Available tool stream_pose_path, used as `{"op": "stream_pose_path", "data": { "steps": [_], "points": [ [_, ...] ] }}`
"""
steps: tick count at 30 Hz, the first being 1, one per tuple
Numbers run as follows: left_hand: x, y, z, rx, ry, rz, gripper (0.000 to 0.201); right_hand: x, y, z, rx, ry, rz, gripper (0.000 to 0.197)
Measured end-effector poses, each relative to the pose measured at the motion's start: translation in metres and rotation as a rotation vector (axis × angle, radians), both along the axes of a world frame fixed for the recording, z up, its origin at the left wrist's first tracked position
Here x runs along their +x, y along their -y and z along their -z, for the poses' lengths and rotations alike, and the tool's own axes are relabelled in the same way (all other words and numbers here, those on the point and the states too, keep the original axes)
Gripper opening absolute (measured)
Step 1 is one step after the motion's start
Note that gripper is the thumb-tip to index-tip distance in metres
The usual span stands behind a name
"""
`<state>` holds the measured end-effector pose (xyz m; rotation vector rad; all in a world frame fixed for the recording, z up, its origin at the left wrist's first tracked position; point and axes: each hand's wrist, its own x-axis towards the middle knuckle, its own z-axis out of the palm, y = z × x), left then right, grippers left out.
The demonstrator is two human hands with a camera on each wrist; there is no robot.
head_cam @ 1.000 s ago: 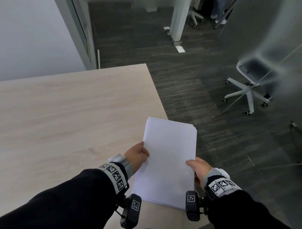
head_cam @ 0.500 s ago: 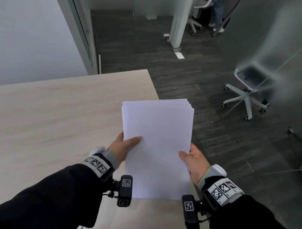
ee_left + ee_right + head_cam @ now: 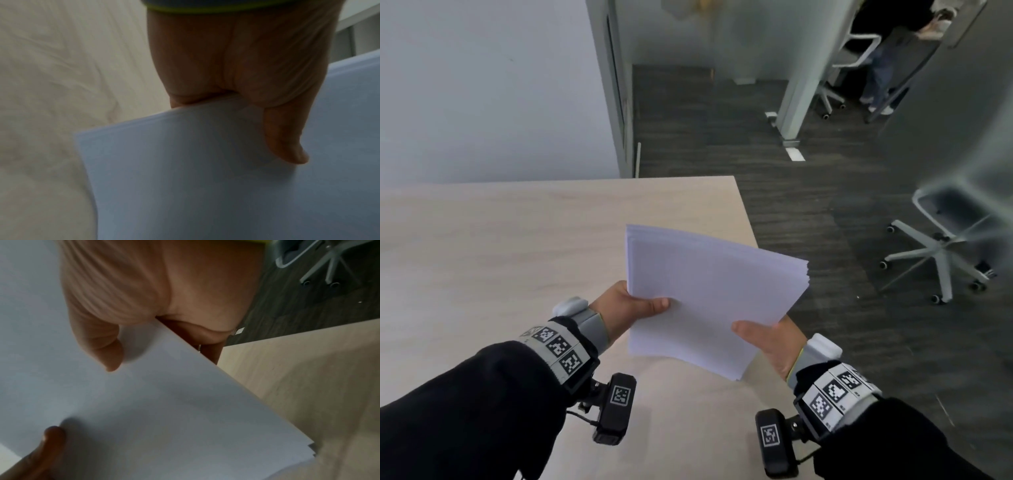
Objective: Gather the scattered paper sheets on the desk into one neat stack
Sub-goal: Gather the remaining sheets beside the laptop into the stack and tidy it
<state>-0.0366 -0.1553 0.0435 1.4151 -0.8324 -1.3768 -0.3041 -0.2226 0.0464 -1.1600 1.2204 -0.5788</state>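
A stack of white paper sheets (image 3: 709, 294) is held up above the right end of the light wooden desk (image 3: 500, 260), turned at an angle, its far edges slightly fanned. My left hand (image 3: 630, 308) grips its left edge, thumb on top and fingers hidden underneath. My right hand (image 3: 767, 339) grips the near right edge the same way. The left wrist view shows the thumb (image 3: 285, 142) pressed on the paper stack (image 3: 205, 186). In the right wrist view my right hand's thumb (image 3: 107, 350) lies on the top sheet (image 3: 154, 402), and the left thumb tip (image 3: 53, 433) shows at the lower left.
The desk's right edge (image 3: 746, 212) drops to dark carpet. A white swivel chair (image 3: 941, 246) stands at the right behind frosted glass. A pillar (image 3: 798, 85) and a seated person's legs (image 3: 880, 72) are far back. A grey wall and door frame run behind the desk.
The stack has been lifted from lying at the desk edge and rotated clockwise in the air. Both hands shifted their grip to its sides, and the head view rose.
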Motion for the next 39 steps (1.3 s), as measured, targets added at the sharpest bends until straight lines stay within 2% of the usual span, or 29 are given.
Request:
{"op": "stream_pose_path", "data": {
  "steps": [2, 4, 7, 12, 16, 21, 22, 25, 26, 29, 31, 32, 35, 37, 39],
  "points": [
    [0.003, -0.010, 0.003, 0.003, 0.001, 0.038, 0.060, 0.006, -0.008, -0.006, -0.020, -0.011, -0.054, 0.027],
    [0.002, -0.014, 0.007, 0.002, 0.004, 0.049, 0.063, 0.008, -0.011, -0.009, -0.026, -0.015, -0.067, 0.017],
    [0.002, -0.020, 0.011, 0.001, 0.020, 0.017, 0.062, 0.010, -0.015, -0.009, -0.031, -0.017, -0.049, 0.014],
    [0.001, -0.028, 0.014, -0.005, 0.052, 0.032, 0.055, 0.010, -0.021, -0.007, -0.037, -0.018, -0.072, 0.034],
    [-0.003, -0.031, 0.014, -0.041, 0.027, -0.038, 0.068, 0.008, -0.026, -0.008, -0.055, 0.030, -0.048, 0.037],
    [-0.016, -0.035, 0.019, -0.050, -0.002, -0.144, 0.048, 0.022, -0.043, -0.008, -0.024, 0.215, 0.205, 0.073],
    [-0.016, -0.037, 0.021, -0.052, -0.005, -0.146, 0.049, 0.021, -0.044, -0.008, -0.021, 0.229, 0.213, 0.068],
    [-0.013, -0.043, 0.024, -0.052, -0.001, -0.108, 0.058, 0.015, -0.047, -0.008, -0.070, 0.221, 0.125, 0.033],
    [-0.014, -0.043, 0.026, -0.046, 0.005, -0.097, 0.060, 0.015, -0.048, -0.007, -0.084, 0.221, 0.129, 0.030],
    [-0.016, -0.042, 0.029, -0.013, 0.019, -0.101, 0.062, 0.021, -0.047, -0.004, -0.108, 0.204, 0.157, 0.046],
    [-0.016, -0.044, 0.032, 0.038, 0.035, -0.084, 0.060, 0.022, -0.048, 0.001, -0.035, 0.123, 0.187, 0.061],
    [-0.016, -0.045, 0.034, 0.063, 0.054, -0.074, 0.057, 0.019, -0.047, 0.005, 0.000, 0.081, 0.192, 0.059],
    [-0.017, -0.048, 0.037, 0.105, 0.200, -0.091, 0.036, 0.014, -0.049, 0.013, -0.027, -0.076, 0.138, 0.021],
    [-0.019, -0.046, 0.036, 0.103, 0.312, -0.123, 0.020, 0.016, -0.045, 0.014, -0.029, -0.139, 0.157, 0.017],
    [-0.017, -0.040, 0.032, 0.136, 0.392, -0.131, 0.013, 0.020, -0.035, 0.013, -0.002, -0.201, 0.125, 0.019]
  ]
}}
